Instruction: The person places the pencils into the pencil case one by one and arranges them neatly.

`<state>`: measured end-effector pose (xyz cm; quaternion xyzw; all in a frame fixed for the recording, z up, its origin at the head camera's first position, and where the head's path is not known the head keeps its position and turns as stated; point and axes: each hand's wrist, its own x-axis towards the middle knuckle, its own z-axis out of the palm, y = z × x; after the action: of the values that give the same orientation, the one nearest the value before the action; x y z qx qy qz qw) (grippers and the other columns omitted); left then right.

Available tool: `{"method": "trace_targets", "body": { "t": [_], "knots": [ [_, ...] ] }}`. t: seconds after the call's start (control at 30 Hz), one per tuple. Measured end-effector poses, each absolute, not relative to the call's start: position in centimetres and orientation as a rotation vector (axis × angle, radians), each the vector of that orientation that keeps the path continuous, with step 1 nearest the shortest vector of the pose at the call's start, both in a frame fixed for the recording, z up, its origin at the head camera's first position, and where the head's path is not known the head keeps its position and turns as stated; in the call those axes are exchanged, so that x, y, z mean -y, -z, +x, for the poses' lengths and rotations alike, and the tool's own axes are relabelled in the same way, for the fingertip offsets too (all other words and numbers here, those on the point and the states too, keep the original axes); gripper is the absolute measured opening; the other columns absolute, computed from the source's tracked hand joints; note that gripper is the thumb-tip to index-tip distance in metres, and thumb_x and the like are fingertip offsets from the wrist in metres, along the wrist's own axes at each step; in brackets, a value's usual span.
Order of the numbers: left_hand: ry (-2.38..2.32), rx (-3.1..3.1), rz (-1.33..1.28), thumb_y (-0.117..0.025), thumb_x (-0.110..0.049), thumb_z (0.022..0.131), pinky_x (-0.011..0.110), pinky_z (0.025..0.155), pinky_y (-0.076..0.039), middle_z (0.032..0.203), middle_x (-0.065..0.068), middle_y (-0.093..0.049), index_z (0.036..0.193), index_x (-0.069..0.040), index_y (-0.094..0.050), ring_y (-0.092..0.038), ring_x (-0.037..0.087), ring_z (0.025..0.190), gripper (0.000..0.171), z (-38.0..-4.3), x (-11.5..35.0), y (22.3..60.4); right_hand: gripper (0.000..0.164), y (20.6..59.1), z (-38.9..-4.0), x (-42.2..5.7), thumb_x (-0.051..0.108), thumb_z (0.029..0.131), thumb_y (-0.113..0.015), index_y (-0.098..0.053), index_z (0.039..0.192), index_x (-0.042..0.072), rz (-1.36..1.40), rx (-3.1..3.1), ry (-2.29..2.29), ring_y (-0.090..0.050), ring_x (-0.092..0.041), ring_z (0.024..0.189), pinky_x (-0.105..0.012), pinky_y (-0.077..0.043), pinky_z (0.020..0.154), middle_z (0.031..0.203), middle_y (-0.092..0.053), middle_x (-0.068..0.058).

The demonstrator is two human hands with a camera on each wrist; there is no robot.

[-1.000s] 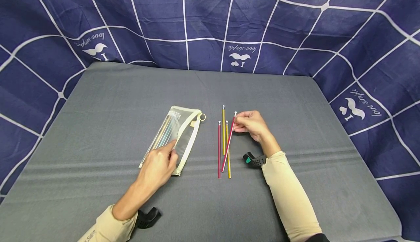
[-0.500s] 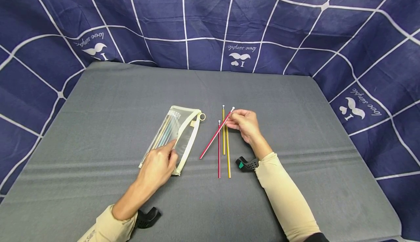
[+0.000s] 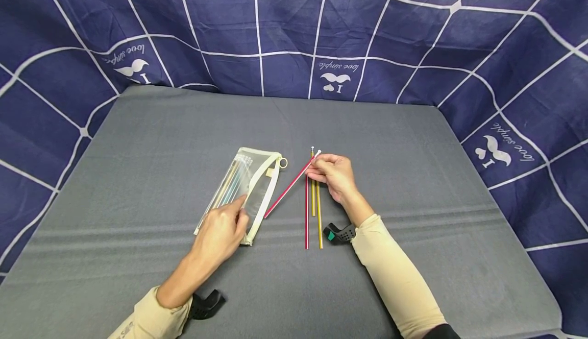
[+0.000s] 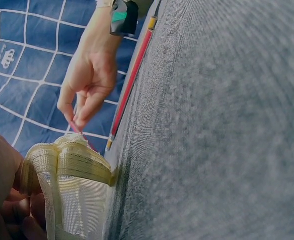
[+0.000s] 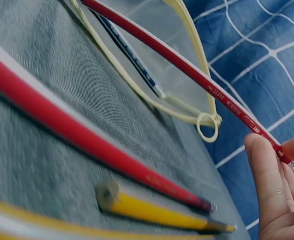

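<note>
My left hand (image 3: pixel 220 229) holds the near edge of a translucent mesh pencil pouch (image 3: pixel 261 158) with pale yellow trim, index finger stretched along its zipper edge. Its mouth gapes toward the right, as the right wrist view shows. Several pencils (image 3: pixel 229 183) lie inside along the far left side. My right hand (image 3: pixel 337 175) pinches a red pencil (image 3: pixel 289 188) near its eraser end, between thumb and fingers. That pencil slants down to the left, its lower end overlapping the pouch's open zipper edge (image 3: pixel 271 191). Some of the left fingers are hidden under the pouch in the head view.
On the grey table (image 3: pixel 390 140), another red pencil (image 3: pixel 307 216) and two yellow pencils, one the longer-looking yellow pencil (image 3: pixel 320 221), lie beneath and beside the right hand. A blue gridded curtain (image 3: pixel 294 32) surrounds the table's back and sides.
My right hand has moved left with the red pencil, swinging its lower end from over the other pencils to the pouch's mouth. My left hand and the pouch have stayed put.
</note>
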<state>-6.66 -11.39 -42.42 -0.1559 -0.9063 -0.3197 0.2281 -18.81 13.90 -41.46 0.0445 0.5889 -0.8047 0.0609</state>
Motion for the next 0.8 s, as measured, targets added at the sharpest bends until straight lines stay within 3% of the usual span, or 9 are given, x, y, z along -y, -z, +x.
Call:
{"method": "trace_targets", "body": {
  "t": [0.27, 0.8],
  "knots": [
    [0.876, 2.493, -0.429, -0.058, 0.002, 0.081, 0.051, 0.063, -0.052, 0.088, 0.021, -0.072, 0.110, 0.009, -0.069, -0.070, 0.041, 0.076, 0.033, -6.7, 11.4, 42.4, 0.013, 41.2, -18.2, -12.1, -0.014, 0.085, -0.049, -0.058, 0.089, -0.005, 0.080, -1.748, 2.368, -0.071, -0.016, 0.063, -0.027, -0.057, 0.063, 0.069, -0.068, -0.009],
    [0.889, 2.504, -0.423, -0.059, 0.001, 0.081, 0.051, 0.062, -0.052, 0.088, 0.021, -0.072, 0.111, 0.009, -0.069, -0.070, 0.040, 0.075, 0.033, -6.7, 11.3, 42.4, 0.013, 41.7, -17.3, -8.9, -0.016, 0.084, -0.055, -0.063, 0.086, -0.006, 0.086, -1.667, 2.258, -0.071, -0.021, 0.064, -0.029, -0.057, 0.064, 0.071, -0.068, -0.013]
  ]
}}
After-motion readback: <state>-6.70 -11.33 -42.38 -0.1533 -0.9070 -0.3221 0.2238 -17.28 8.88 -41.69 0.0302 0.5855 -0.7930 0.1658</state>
